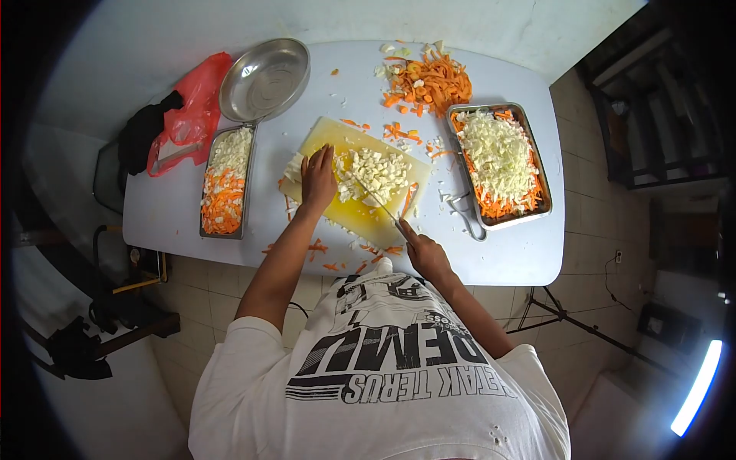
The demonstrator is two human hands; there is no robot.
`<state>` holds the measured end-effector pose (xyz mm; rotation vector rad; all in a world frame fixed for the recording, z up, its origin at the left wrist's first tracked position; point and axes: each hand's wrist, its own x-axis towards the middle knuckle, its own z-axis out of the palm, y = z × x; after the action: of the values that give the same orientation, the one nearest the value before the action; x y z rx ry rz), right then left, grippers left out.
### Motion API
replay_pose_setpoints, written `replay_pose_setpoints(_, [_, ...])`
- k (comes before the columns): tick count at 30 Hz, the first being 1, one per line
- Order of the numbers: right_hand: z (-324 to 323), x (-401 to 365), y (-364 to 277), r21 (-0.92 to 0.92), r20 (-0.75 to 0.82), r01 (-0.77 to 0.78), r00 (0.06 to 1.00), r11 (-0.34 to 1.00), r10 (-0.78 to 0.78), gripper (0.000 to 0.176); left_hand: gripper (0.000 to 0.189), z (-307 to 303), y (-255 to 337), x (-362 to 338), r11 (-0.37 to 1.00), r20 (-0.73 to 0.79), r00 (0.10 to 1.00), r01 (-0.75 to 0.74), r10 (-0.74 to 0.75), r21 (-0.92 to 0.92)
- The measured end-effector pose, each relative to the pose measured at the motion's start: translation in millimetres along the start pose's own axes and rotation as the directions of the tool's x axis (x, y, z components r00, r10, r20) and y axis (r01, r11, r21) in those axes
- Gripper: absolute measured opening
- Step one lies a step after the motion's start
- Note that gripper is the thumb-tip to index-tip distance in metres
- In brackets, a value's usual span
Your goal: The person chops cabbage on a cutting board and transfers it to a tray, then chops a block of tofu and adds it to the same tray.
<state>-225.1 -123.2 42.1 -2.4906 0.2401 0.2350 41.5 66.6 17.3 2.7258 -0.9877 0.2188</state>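
A yellowish cutting board (360, 218) lies tilted on the white table, with chopped white vegetable pieces (383, 170) on it. My right hand (427, 253) is closed around the handle of a knife (377, 201) near the board's lower right edge; the blade reaches into the white pieces. My left hand (319, 178) rests on the left part of the board, its fingers together over pale vegetable. What lies under those fingers is mostly hidden. Carrot strips and small scraps lie around the board.
A narrow metal tray (247, 180) of diced vegetables and a metal pan (264, 80) stand left, beside a red plastic bag (198, 115). Carrot peelings (433, 80) are piled at the back. Right are a larger filled tray (546, 201) and a peeler-like metal tool (469, 218).
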Motion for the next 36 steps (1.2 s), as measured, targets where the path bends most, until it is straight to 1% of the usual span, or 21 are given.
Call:
replay_pose_setpoints(1, [2,1,0,-0.017,0.011,-0.005,1.000,1.000,0.005,0.066,0.058,3,9,4,0.999,-0.055,0.998,0.023,-0.024,-0.030])
replay_pose_setpoints(4, [7,1,-5,-0.086,0.024,-0.030,0.999,0.996,0.032,0.068,0.057,24,37,18,0.973,-0.126,0.989,0.052,-0.082,-0.227])
replay_pose_setpoints(5, [8,1,-8,-0.112,0.024,-0.040,0.999,0.993,0.043,0.069,0.060,37,42,20,0.979,-0.040,0.992,0.108,-0.117,-0.175])
replay_pose_setpoints(8, [6,1,-15,-0.116,0.049,-0.078,0.995,0.990,0.085,0.071,0.063,86,47,14,0.951,-0.002,0.968,0.246,-0.251,-0.185])
replay_pose_setpoints(9, [2,1,-20,-0.155,0.082,-0.089,0.991,0.984,0.103,0.075,0.064,75,52,13,0.950,0.177,0.937,0.311,-0.300,-0.034])
replay_pose_setpoints(12, [18,3,-10,-0.138,0.010,-0.048,0.999,0.989,0.050,0.071,0.065,77,56,12,0.956,0.074,0.956,0.288,-0.284,-0.049])
replay_pose_setpoints(13, [18,5,-6,-0.112,0.059,-0.067,0.996,0.991,0.074,0.072,0.066,76,57,14,0.953,0.108,0.949,0.300,-0.295,-0.037])
replay_pose_setpoints(16, [10,17,8,0.201,0.169,-0.137,0.980,0.970,0.104,0.067,0.066,76,63,21,0.943,0.152,0.933,0.332,-0.327,-0.010])
replay_pose_setpoints(17, [8,17,10,0.303,0.206,-0.166,0.973,0.938,0.106,0.066,0.066,75,65,22,0.954,0.128,0.946,0.298,-0.298,0.018])
replay_pose_setpoints(19, [2,18,16,0.392,0.183,-0.126,0.981,0.911,0.057,0.065,0.066,79,70,33,0.971,0.070,0.970,0.228,-0.232,0.067])
replay_pose_setpoints(20, [-2,19,18,0.434,0.169,-0.106,0.985,0.895,0.034,0.064,0.067,78,70,34,0.968,0.091,0.964,0.248,-0.250,0.036])
replay_pose_setpoints(22, [0,16,15,0.397,0.125,-0.073,0.992,0.915,0.025,0.064,0.067,73,64,32,0.959,0.137,0.950,0.284,-0.279,-0.017])
replay_pose_setpoints(23, [1,14,14,0.377,0.103,-0.064,0.994,0.924,0.027,0.064,0.067,72,61,32,0.951,0.112,0.950,0.301,-0.292,-0.073])
replay_pose_setpoints(26, [-1,7,5,0.342,0.073,-0.055,0.997,0.938,0.031,0.064,0.067,57,59,34,0.944,0.108,0.951,0.304,-0.291,-0.130])
replay_pose_setpoints(27, [-1,8,3,0.330,0.063,-0.049,0.998,0.943,0.029,0.064,0.067,57,57,33,0.948,0.098,0.958,0.281,-0.268,-0.147])
replay_pose_setpoints(30, [4,12,5,0.234,0.076,-0.058,0.996,0.970,0.041,0.064,0.066,57,52,32,0.958,0.118,0.963,0.258,-0.244,-0.125])
replay_pose_setpoints(33, [9,13,4,0.213,0.075,-0.066,0.996,0.975,0.051,0.064,0.065,65,48,25,0.966,0.170,0.959,0.244,-0.228,-0.080])
replay_pose_setpoints(36, [10,9,0,0.220,0.064,-0.060,0.997,0.974,0.047,0.064,0.064,72,46,19,0.964,0.097,0.968,0.243,-0.233,-0.104])
